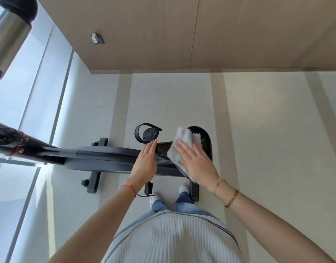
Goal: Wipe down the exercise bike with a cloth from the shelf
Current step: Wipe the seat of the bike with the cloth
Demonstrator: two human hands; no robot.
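Cloth (pixel 182 147) lies on the exercise bike (pixel 106 158) saddle under your flat, spread right hand (pixel 195 160); your left hand (pixel 146 162) rests open just beside it.

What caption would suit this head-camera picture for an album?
Right hand presses a grey cloth on the exercise bike saddle; left hand steadies it.

right hand (pixel 196 162) flat on cloth (pixel 182 147), bike saddle (pixel 206 141)
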